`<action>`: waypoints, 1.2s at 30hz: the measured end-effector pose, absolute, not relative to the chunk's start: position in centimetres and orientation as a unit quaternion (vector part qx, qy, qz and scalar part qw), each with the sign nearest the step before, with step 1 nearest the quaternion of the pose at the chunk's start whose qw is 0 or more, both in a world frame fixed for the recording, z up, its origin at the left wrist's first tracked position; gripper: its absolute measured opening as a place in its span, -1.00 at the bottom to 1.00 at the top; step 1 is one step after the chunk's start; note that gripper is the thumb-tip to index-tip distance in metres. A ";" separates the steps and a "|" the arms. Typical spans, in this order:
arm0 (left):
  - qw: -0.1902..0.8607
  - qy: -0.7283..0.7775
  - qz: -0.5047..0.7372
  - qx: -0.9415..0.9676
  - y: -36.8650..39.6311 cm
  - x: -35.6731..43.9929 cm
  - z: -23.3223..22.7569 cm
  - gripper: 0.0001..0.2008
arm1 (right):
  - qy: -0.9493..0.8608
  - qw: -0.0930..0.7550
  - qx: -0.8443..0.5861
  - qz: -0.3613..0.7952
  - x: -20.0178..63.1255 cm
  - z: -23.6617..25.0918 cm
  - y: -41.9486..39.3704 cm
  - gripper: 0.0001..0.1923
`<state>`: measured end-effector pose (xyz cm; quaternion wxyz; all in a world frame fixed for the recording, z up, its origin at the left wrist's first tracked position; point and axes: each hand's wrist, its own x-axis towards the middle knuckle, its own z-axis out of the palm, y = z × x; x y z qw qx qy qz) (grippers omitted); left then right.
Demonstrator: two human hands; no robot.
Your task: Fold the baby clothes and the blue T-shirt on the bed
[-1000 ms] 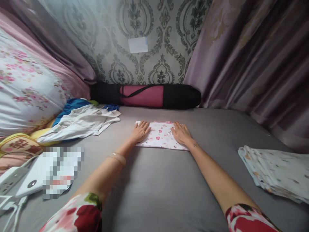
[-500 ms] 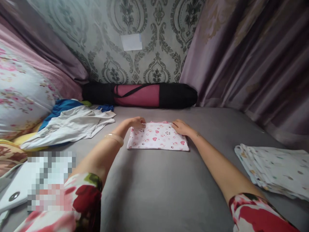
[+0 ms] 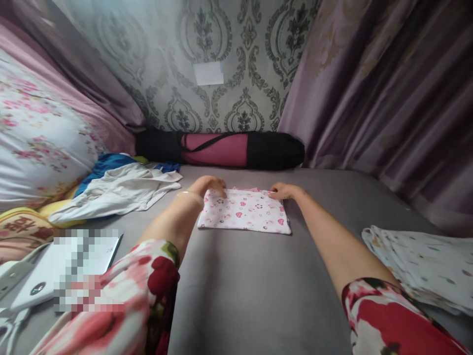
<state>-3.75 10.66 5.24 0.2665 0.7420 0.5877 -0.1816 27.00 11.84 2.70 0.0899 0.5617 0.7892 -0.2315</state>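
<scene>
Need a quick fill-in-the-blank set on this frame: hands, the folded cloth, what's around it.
1. Both hands, left hand and right hand, rest at the far edge of a folded white cloth printed with small pink ____.
2. The cloth lies on a ____ bedsheet.
3. Against the wall lies a rolled pink mat in a ____ carry bag.
4. The left wrist wears a pale ____.

Missing words: hearts; grey; black; bangle
</scene>
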 end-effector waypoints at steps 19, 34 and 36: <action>0.068 0.533 0.190 0.822 -0.4 -5.7 14.1 -0.71 | 0.833 -0.289 0.452 -0.134 31.0 11.8 0.8 -0.76; 0.000 0.463 0.140 0.875 -15.1 -4.5 2.3 -0.64 | 0.914 -0.152 0.374 0.043 32.1 1.3 -12.3 -0.76; 0.002 0.464 0.123 0.877 -15.8 -4.5 2.0 -0.56 | 0.913 -0.130 0.383 0.043 32.0 1.1 -13.0 -0.73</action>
